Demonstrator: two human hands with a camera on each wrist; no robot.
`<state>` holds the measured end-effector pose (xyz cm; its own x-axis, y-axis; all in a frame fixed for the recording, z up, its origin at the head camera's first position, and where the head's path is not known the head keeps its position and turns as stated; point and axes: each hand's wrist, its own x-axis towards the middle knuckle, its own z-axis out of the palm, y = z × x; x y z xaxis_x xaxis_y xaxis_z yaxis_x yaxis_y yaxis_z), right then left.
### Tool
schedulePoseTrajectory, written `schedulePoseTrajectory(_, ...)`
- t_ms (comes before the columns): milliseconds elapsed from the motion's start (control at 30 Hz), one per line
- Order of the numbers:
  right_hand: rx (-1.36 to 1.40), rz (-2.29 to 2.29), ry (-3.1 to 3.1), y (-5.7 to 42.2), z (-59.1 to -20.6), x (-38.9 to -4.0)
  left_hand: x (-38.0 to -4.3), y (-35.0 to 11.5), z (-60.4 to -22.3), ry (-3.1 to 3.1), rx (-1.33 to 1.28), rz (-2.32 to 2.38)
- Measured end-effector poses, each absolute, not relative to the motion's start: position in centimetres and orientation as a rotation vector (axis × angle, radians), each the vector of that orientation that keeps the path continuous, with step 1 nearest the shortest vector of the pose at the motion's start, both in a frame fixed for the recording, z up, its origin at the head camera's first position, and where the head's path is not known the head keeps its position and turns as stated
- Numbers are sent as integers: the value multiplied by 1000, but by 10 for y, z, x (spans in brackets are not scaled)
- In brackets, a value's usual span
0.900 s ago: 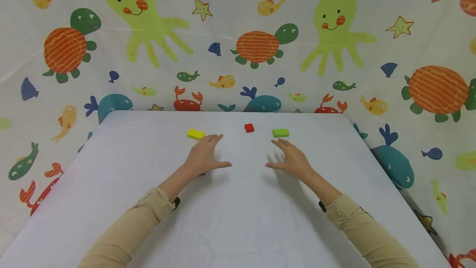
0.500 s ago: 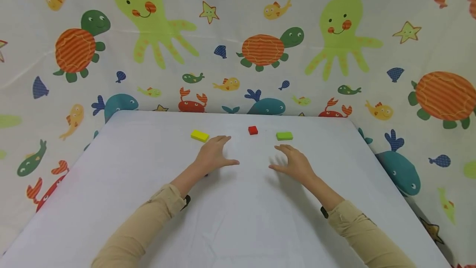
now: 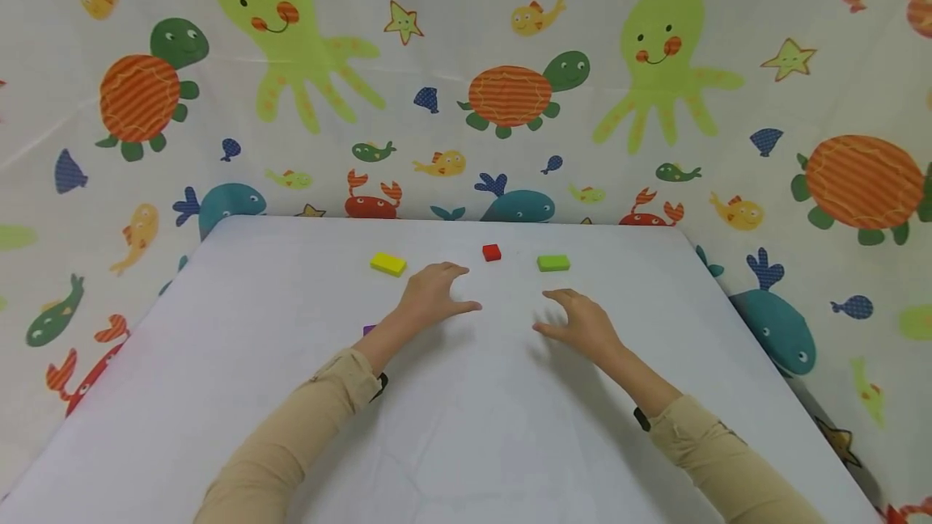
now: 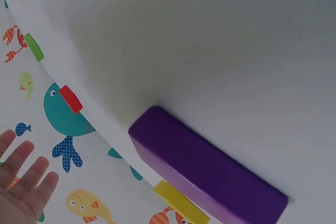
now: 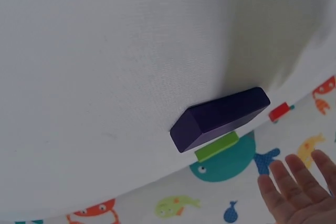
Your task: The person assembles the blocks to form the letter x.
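My left hand (image 3: 431, 296) hovers over the white table, fingers apart from the thumb, holding nothing. Beside its forearm a corner of a purple block (image 3: 369, 330) peeks out; the left wrist view shows this long purple block (image 4: 205, 166) more fully. My right hand (image 3: 584, 323) faces the left one, its thumb and fingers spread with nothing between them. A dark purple block (image 5: 220, 116) lies below it in the right wrist view, hidden in the head view. Farther back sit a yellow block (image 3: 388, 264), a small red block (image 3: 491, 252) and a green block (image 3: 553, 263).
The white table (image 3: 466, 435) reaches back to a curtain (image 3: 437, 47) printed with sea animals. The curtain also hangs past the table's left and right edges.
My left hand has shifted right, toward the right hand, and the purple block now shows left of its forearm. The right hand moved only slightly. The blocks stay put; the head view wobbles a little.
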<state>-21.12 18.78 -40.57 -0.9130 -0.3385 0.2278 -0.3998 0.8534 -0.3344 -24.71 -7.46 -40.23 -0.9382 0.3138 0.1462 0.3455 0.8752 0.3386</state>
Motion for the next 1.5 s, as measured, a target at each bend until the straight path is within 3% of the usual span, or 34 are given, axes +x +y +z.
schedulePoseTrajectory(567, 515, 514, -2840, 201, -408, -208, -268, -61, -392, -2872, -545, -589)
schedulePoseTrajectory(1500, 452, 547, -2883, 230, -420, -198, -313, -44, -409, -2884, -547, -670)
